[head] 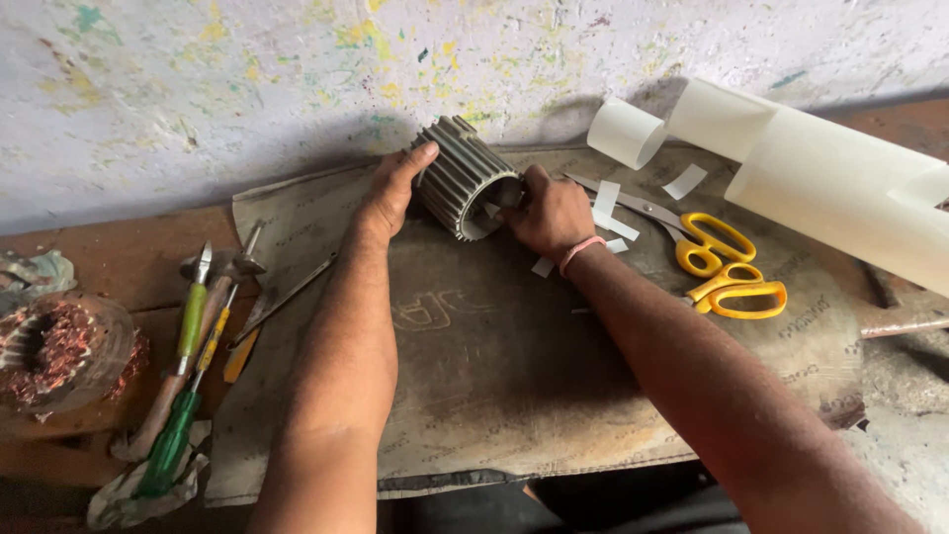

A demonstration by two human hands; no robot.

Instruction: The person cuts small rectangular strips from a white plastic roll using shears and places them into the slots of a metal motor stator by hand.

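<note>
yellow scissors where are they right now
In the head view the yellow scissors lie on the worn mat, just right of the right hand, below the white paper roll.

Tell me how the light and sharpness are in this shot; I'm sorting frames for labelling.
Head view: soft, even daylight, no harsh glare; a dim shadow falls on the wall behind the ribbed metal core, held by the left hand and right hand; centre sharp, yellow scissors crisp; forearms at the bottom edge look stretched by the wide lens.
</note>
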